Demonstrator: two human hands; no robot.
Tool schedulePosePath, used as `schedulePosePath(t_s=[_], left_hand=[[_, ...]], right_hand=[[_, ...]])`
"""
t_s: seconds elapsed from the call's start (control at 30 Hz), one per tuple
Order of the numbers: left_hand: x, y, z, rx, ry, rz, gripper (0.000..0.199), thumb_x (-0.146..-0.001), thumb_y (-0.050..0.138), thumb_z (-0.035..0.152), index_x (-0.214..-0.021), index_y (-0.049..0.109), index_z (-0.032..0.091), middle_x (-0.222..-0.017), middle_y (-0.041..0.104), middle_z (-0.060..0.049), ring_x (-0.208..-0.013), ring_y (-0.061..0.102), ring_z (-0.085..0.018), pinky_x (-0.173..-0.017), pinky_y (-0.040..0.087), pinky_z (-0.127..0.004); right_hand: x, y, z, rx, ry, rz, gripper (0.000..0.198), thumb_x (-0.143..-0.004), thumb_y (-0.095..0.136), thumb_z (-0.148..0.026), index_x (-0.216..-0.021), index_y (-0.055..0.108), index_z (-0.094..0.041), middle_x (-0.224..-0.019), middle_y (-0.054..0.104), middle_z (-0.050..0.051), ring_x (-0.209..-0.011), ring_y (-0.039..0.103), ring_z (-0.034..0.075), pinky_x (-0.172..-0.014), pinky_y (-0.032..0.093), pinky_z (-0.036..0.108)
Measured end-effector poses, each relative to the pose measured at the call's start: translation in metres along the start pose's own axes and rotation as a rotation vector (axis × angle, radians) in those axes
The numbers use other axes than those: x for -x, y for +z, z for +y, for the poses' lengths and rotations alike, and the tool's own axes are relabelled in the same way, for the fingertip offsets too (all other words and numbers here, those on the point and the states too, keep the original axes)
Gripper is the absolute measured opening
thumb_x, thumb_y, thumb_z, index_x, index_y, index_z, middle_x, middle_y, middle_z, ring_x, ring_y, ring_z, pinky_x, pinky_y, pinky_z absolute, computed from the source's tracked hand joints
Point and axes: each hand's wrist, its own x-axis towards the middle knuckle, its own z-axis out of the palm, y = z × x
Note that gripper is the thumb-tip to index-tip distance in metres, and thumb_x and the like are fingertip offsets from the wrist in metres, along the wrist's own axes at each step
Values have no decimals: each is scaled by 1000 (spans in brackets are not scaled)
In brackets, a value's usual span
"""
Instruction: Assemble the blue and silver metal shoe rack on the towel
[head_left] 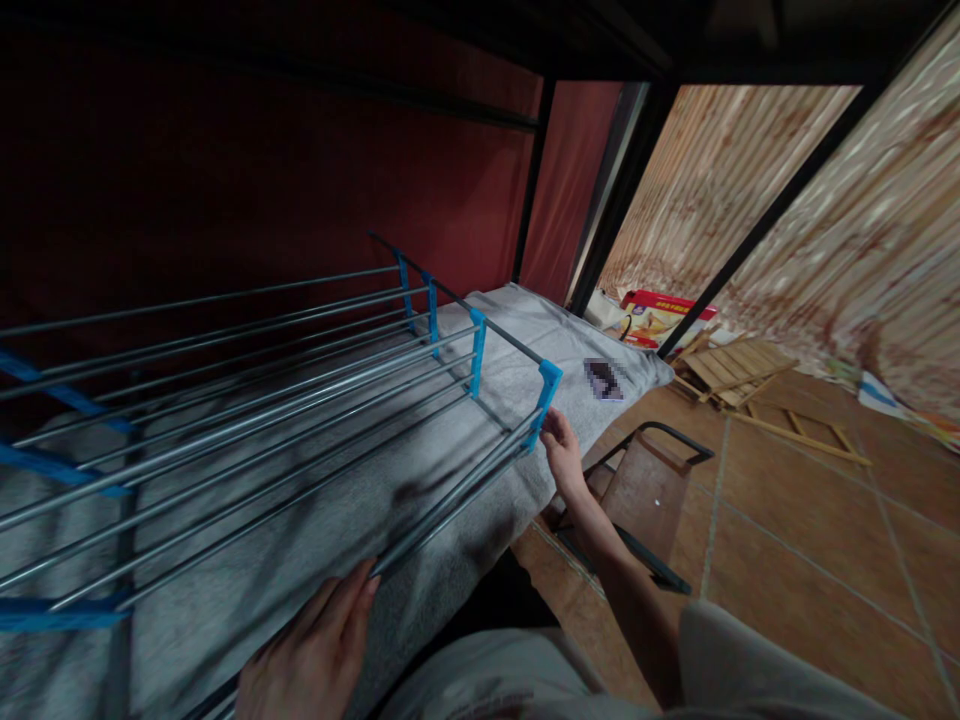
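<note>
A drying rack [247, 440] with grey metal bars and blue plastic brackets lies across a grey blanket [450, 530] on the bed. My left hand [319, 635] is closed around the rack's near bars, its fingertips curled over the tubes. At the rack's right end, my right hand [560, 445] grips the near corner beside a blue bracket [547, 390]; part of its fingers is hidden behind that corner. The rack's left end runs out of view.
Black bed posts [626, 200] and a top frame surround the bed. A dark pixelated item [604, 380] lies on the blanket. On the tiled floor [795, 520] are a brown stool [649, 490], wooden slatted pieces [739, 365] and a red-yellow box [660, 318], before a striped curtain [720, 190].
</note>
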Motion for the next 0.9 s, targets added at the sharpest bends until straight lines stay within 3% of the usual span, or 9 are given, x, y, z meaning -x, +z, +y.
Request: schedulePosePath(t_s=[0.13,0.27,0.4,0.47,0.57,0.73,0.9], left_hand=[[-6,-6,-1,-3,-25,-50,38,-101,40,36,-118,72,25,-107,78,0,-73,75,-17,-52,56,-25],[-10,-4,-2,2,-23,-10,38,-102,40,38,-117,73,23,-105,78,-1,-71,75,-18,-54,56,-27],[-9,-8,12,18,-64,-54,35,-103,42,35,-115,72,22,-104,78,-3,-79,75,-19,-62,55,-29],[-10,-14,22,40,-120,-136,33,-103,43,31,-118,70,22,-107,77,-4,-82,74,-20,-68,55,-30],[-15,-19,29,116,-192,-215,31,-103,43,31,-123,66,24,-105,76,-5,-87,72,-20,-72,53,-31],[-16,-24,30,155,-221,-229,31,-104,41,33,-120,65,23,-103,73,-5,-90,70,-19,-72,50,-30],[-18,-32,31,125,-173,-222,30,-104,39,32,-116,65,21,-98,71,-5,-88,68,-18,-73,49,-30]], right_hand=[[3,2,-4,-5,-1,-12,54,-71,59,-25,-125,62,-22,-132,66,8,-123,60,24,-113,42,45],[0,0,-3,11,10,-8,55,-72,59,-27,-127,61,-21,-135,63,10,-125,59,26,-115,41,47],[9,-8,-5,134,-4,-50,59,-77,58,-31,-134,56,-17,-138,59,15,-127,57,28,-115,39,52],[19,-12,-12,266,-129,17,62,-83,56,-32,-143,49,-17,-144,53,16,-128,56,28,-113,40,55],[31,-9,-34,469,-457,105,60,-90,56,-30,-147,46,-17,-145,50,17,-131,51,30,-110,41,56],[59,20,-79,483,-686,-170,40,-94,53,-23,-133,62,-15,-136,58,19,-131,52,35,-109,40,59],[77,53,-88,466,-752,-448,34,-97,48,-20,-126,65,-22,-127,65,14,-121,60,30,-103,47,53]])
